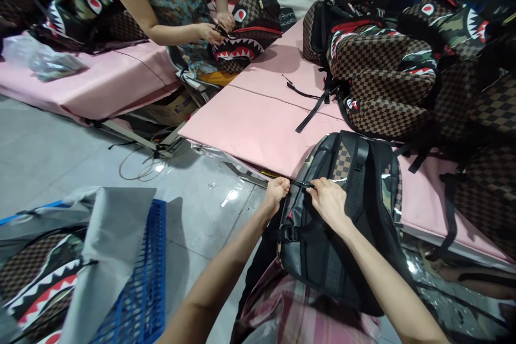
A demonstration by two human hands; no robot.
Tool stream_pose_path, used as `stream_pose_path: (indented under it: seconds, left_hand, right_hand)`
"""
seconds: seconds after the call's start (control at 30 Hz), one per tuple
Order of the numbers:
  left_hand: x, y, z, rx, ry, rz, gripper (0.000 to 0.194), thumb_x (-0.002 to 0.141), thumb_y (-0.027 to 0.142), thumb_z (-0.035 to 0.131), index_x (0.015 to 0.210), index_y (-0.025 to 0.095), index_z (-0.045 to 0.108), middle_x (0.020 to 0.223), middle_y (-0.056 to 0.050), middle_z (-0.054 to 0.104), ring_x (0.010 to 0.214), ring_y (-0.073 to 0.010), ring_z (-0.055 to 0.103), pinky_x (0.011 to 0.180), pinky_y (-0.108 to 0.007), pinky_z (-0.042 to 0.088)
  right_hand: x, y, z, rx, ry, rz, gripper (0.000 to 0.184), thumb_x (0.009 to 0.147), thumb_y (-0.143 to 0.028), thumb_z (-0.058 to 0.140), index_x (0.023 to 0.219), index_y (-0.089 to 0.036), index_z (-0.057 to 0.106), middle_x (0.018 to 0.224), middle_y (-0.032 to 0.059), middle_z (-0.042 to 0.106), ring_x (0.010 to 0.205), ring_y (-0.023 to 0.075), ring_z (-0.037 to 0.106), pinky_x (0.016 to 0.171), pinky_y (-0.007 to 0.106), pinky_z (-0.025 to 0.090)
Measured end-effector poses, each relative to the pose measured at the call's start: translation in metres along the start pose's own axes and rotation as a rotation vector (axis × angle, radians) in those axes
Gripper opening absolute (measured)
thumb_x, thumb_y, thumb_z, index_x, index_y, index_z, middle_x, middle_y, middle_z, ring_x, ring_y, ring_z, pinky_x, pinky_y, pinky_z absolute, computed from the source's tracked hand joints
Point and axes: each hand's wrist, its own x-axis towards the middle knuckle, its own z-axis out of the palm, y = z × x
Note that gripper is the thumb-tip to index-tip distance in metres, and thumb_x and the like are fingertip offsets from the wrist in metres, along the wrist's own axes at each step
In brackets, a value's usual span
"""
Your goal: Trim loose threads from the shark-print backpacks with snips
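A backpack (320,250) with black back panel, black shoulder straps and brown checkered and camouflage parts rests on my lap, leaning against the pink table edge. My left hand (277,194) is closed around one end of a thin black strap (300,184) at the backpack's left side. Fingers of my right hand (329,201) pinch the same strap a little further right, over the back panel. A black buckle (289,231) sits on the strap below my hands. What lies inside my fingers is partly hidden.
Several checkered backpacks (382,59) crowd the right of the pink table (242,118). Across it, a co-worker's hands (217,29) handle a shark-mouth backpack (245,45). A blue crate (155,269) with grey cloth stands lower left. A plastic bag (52,59) lies on another pink table.
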Motion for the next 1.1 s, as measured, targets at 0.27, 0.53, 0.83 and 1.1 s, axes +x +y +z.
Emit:
stream_pose_path:
  seconds: [0.27, 0.53, 0.83, 1.1]
  left_hand:
    - [0.0, -0.006, 0.003, -0.228, 0.033, -0.044, 0.024, 0.06, 0.036, 0.057, 0.059, 0.015, 0.044, 0.057, 0.003, 0.043, 0.048, -0.0048, 0.037, 0.043, -0.017, 0.026]
    - [0.005, -0.01, -0.005, -0.146, 0.039, -0.051, 0.031, 0.067, 0.045, 0.055, 0.066, 0.014, 0.053, 0.062, -0.002, 0.052, 0.057, -0.0122, 0.049, 0.05, -0.021, 0.036]
    - [0.024, -0.012, -0.035, 0.052, -0.457, 0.014, 0.051, 0.067, 0.044, 0.062, 0.11, 0.019, 0.053, 0.108, -0.01, 0.055, 0.096, -0.0218, 0.049, 0.078, -0.031, 0.039]
    - [0.006, 0.037, -0.018, 0.03, -0.736, 0.063, 0.033, 0.054, 0.035, 0.072, 0.067, 0.014, 0.05, 0.059, 0.006, 0.041, 0.055, -0.0065, 0.036, 0.055, -0.02, 0.029]
  right_hand:
    - [0.03, -0.023, 0.002, -0.166, -0.106, -0.14, 0.02, 0.085, -0.021, 0.046, 0.087, -0.014, 0.065, 0.087, 0.0131, 0.064, 0.082, 0.0237, 0.057, 0.068, 0.033, 0.037]
    - [0.039, -0.034, -0.007, -0.213, -0.16, -0.23, 0.02, 0.08, -0.009, 0.046, 0.082, -0.011, 0.066, 0.084, 0.0135, 0.065, 0.081, 0.0242, 0.058, 0.066, 0.033, 0.038]
    - [0.032, 0.013, -0.002, 0.28, -0.048, 0.174, 0.037, 0.079, -0.043, 0.056, 0.11, -0.024, 0.059, 0.102, 0.0032, 0.068, 0.09, 0.0209, 0.063, 0.072, 0.029, 0.045]
    - [0.0, 0.034, -0.013, 0.753, -0.093, 0.092, 0.023, 0.074, -0.028, 0.063, 0.097, -0.023, 0.067, 0.094, 0.0016, 0.069, 0.089, 0.0179, 0.063, 0.079, 0.03, 0.048]
